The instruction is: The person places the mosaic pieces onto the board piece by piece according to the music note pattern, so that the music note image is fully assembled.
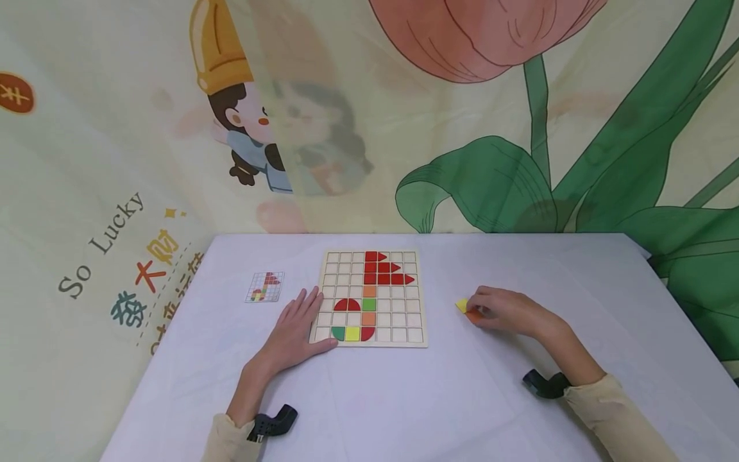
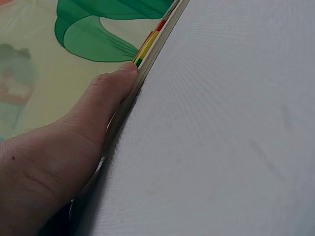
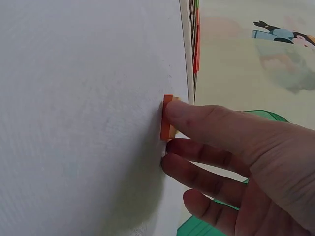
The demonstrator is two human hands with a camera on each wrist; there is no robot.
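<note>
My left hand [image 1: 293, 335] rests along the left edge of a wooden grid board [image 1: 399, 319], fingers straight, thumb at its front left corner. In the left wrist view the thumb lies against the board's rim [image 2: 156, 46]. Red squares with pointed red pieces [image 1: 385, 267] fill cells in the board's upper part. Below are an orange, green and orange column, two rounded red pieces [image 1: 347, 305] and a bottom row with a yellow square [image 1: 352, 333]. Right of the board, my right hand [image 1: 510, 311] pinches an orange piece [image 3: 166, 120] and a yellow piece [image 1: 461, 306] together.
A small pattern card [image 1: 264, 287] with a coloured grid lies left of the board. White cloth [image 1: 404, 404] covers the table. A printed curtain [image 1: 358, 205] hangs behind the far edge. Each wrist wears a black camera mount [image 1: 276, 422].
</note>
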